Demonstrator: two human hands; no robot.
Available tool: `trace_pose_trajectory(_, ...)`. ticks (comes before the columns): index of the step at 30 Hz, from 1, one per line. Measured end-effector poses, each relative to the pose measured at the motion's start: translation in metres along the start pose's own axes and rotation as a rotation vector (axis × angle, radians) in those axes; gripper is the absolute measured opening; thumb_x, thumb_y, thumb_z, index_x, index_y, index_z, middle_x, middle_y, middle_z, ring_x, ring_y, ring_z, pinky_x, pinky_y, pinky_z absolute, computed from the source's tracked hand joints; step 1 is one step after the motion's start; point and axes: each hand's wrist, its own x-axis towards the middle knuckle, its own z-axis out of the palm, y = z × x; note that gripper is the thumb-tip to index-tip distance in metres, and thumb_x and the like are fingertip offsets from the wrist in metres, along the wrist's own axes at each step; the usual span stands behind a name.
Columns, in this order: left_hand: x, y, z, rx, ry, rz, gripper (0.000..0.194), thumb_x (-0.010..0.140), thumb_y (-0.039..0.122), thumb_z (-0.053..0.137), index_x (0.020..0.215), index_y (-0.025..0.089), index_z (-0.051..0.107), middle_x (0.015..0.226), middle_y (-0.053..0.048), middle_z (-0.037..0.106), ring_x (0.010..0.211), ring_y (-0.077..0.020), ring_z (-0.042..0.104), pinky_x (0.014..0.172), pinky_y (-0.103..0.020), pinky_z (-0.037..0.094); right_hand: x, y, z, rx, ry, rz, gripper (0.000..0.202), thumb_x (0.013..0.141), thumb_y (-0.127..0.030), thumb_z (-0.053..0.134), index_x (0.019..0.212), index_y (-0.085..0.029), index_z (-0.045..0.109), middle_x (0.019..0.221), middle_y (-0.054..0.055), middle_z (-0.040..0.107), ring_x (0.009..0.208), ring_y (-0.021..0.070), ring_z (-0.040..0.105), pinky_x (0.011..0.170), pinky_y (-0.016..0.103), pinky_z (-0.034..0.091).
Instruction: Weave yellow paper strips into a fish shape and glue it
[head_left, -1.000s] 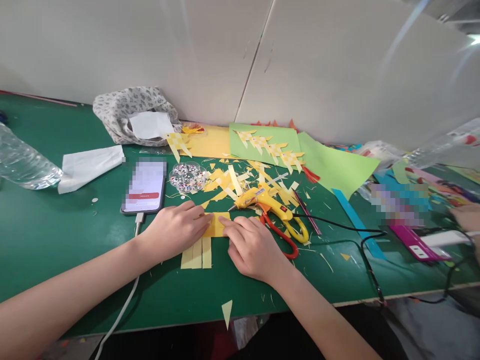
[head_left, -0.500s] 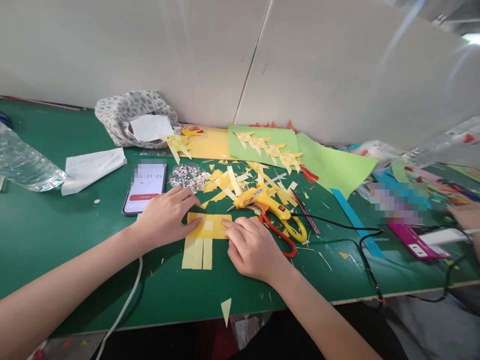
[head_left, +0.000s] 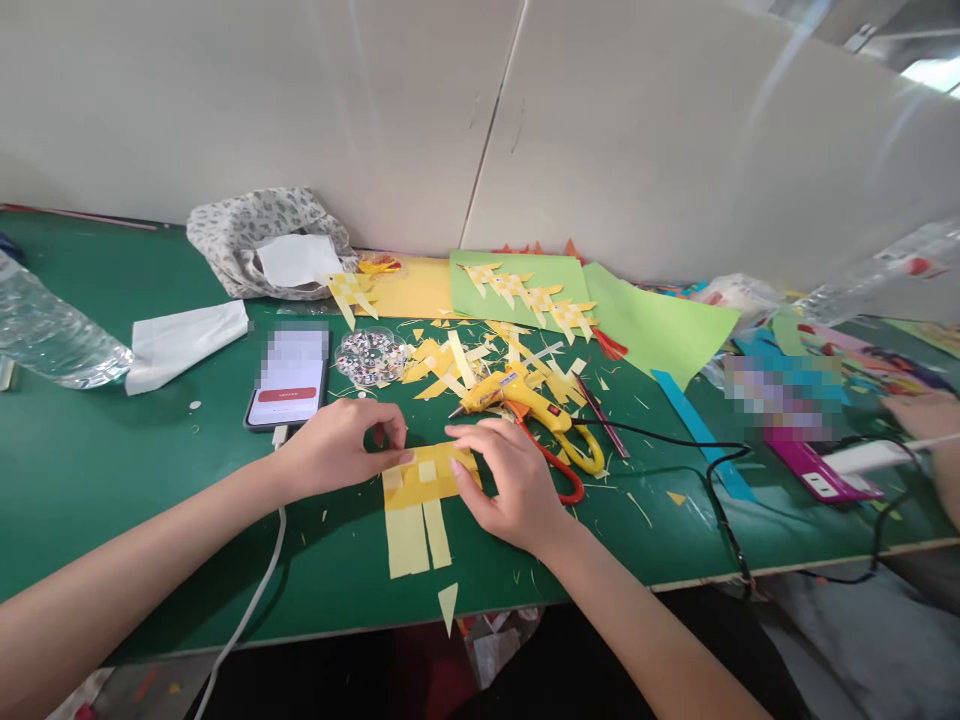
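Note:
Woven yellow paper strips (head_left: 427, 481) lie on the green table between my hands, with pale strips hanging down toward the table's front edge. My left hand (head_left: 341, 447) is at the upper left corner of the weave, thumb and fingertips pinching its edge. At the right end is my right hand (head_left: 510, 475), its thumb and index finger apart, the fingertips over the paper. Just behind sits a yellow glue gun (head_left: 529, 400), beside scissors (head_left: 574, 484) with red and yellow handles.
A charging phone (head_left: 289, 378) lies left, near a round bead case (head_left: 371, 356). Paper scraps (head_left: 442, 362) and woven fish on green sheets (head_left: 517, 290) are behind. At far right, a person's hand (head_left: 922, 415) is near a magenta power strip (head_left: 817, 468).
The woven paper has shifted slightly right and toward me and is tilted. My left fingers have curled together at its edge; my right thumb and index finger have spread apart.

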Motion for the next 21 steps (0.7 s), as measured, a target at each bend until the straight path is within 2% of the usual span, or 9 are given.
trace_pose_trajectory(3,-0.001,0.004,-0.001,-0.218,0.000,0.025,0.020,0.075,0.039,0.060,0.076,0.020,0.055,0.074,0.001,0.061,0.065,-0.0120,0.057,0.057,-0.024,0.043,0.001,-0.002,-0.001,0.122,-0.033,0.176,0.024,0.082,-0.027,0.055,0.104,-0.022,0.050,0.105,0.007,0.063,0.101,0.0215,0.056,0.086,0.039,0.046)
trace_pose_trajectory(6,-0.001,0.007,0.000,-0.435,-0.003,-0.031,0.024,0.074,0.040,0.062,0.083,0.019,0.052,0.075,0.000,0.061,0.066,-0.0124,0.058,0.059,-0.024,0.045,0.000,-0.005,0.001,0.242,-0.060,0.329,0.024,0.082,-0.029,0.057,0.104,-0.023,0.050,0.087,0.003,0.067,0.085,0.0192,0.063,0.079,0.036,0.049)
trace_pose_trajectory(8,-0.002,0.007,0.001,-0.537,-0.064,-0.087,0.028,0.074,0.039,0.063,0.091,0.019,0.051,0.074,0.000,0.062,0.066,-0.0124,0.058,0.057,-0.023,0.044,0.000,-0.009,0.001,0.316,-0.056,0.378,0.024,0.081,-0.027,0.058,0.103,-0.023,0.050,0.079,0.001,0.066,0.079,0.0176,0.064,0.076,0.033,0.049)
trace_pose_trajectory(11,-0.002,0.006,0.001,-0.552,-0.189,-0.112,0.035,0.072,0.038,0.065,0.098,0.021,0.052,0.066,0.003,0.060,0.054,-0.0092,0.051,0.047,-0.019,0.036,0.001,-0.014,0.001,0.384,-0.056,0.400,0.026,0.079,-0.026,0.060,0.102,-0.022,0.050,0.077,0.000,0.066,0.078,0.0170,0.064,0.075,0.032,0.049)
trace_pose_trajectory(14,-0.002,0.004,-0.001,-0.524,-0.239,-0.124,0.034,0.070,0.038,0.066,0.097,0.020,0.055,0.057,0.006,0.054,0.045,-0.0067,0.044,0.042,-0.018,0.029,0.002,-0.017,-0.001,0.446,-0.060,0.414,0.029,0.077,-0.024,0.061,0.104,-0.022,0.048,0.074,-0.001,0.064,0.074,0.0167,0.064,0.074,0.032,0.049)
trace_pose_trajectory(18,-0.003,0.006,-0.003,-0.597,-0.332,-0.191,0.036,0.067,0.037,0.068,0.097,0.019,0.059,0.057,0.006,0.055,0.047,-0.0080,0.050,0.044,-0.019,0.038,0.003,-0.016,-0.002,0.502,-0.008,0.478,0.031,0.076,-0.024,0.063,0.103,-0.022,0.048,0.073,-0.002,0.063,0.075,0.0165,0.063,0.075,0.032,0.049)
trace_pose_trajectory(21,-0.003,0.009,-0.003,-0.672,-0.397,-0.213,0.027,0.067,0.034,0.068,0.088,0.017,0.062,0.061,0.005,0.057,0.050,-0.0080,0.052,0.048,-0.020,0.044,0.004,-0.017,-0.001,0.588,0.033,0.556,0.037,0.075,-0.027,0.065,0.107,-0.023,0.047,0.080,0.000,0.065,0.076,0.0164,0.063,0.072,0.031,0.051)
